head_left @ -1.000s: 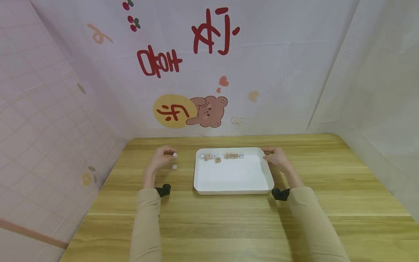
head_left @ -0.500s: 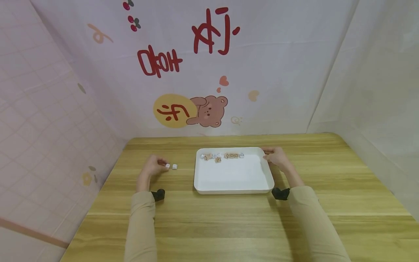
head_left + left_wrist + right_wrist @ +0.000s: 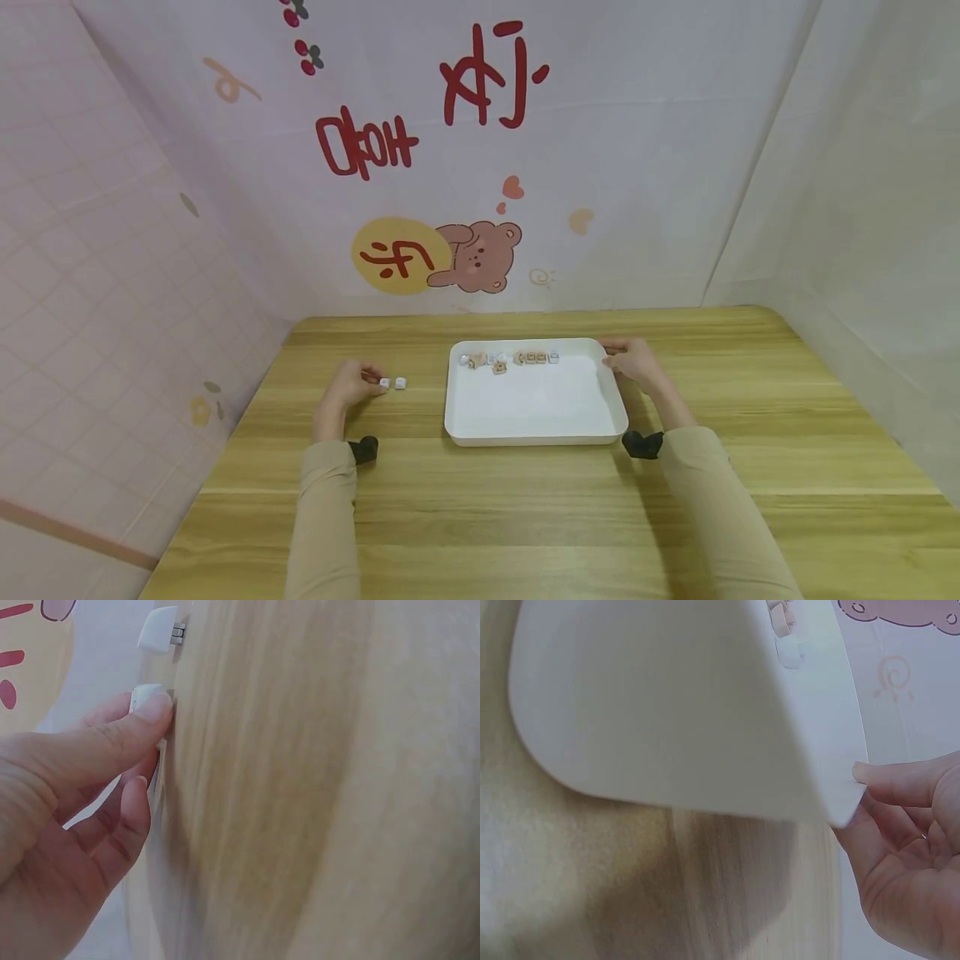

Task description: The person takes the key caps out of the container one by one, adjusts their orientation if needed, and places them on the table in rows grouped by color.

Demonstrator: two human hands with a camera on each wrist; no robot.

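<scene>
My left hand (image 3: 349, 388) pinches a small white keycap (image 3: 144, 695) between thumb and fingers, low at the table surface. Just right of it in the head view lies a second white keycap (image 3: 401, 384), a small gap apart; its underside stem shows in the left wrist view. At the far right corner of a white tray (image 3: 536, 412), my right hand (image 3: 633, 363) grips the rim, thumb on top and fingers beneath. Along the tray's back wall sit several tan and white keycaps (image 3: 536, 357), mostly in a row, one tan keycap (image 3: 499, 368) slightly in front.
The wooden table (image 3: 495, 517) carries everything, with a printed cloth (image 3: 637, 167) hanging behind its back edge and more cloth at both sides. A dark wrist mount (image 3: 364, 450) sits on the left wrist, another dark mount (image 3: 642, 445) on the right.
My left hand came toward me and leftward, bringing the pinched keycap down beside the other one; over the last half second it barely moved. The right hand stayed on the tray.
</scene>
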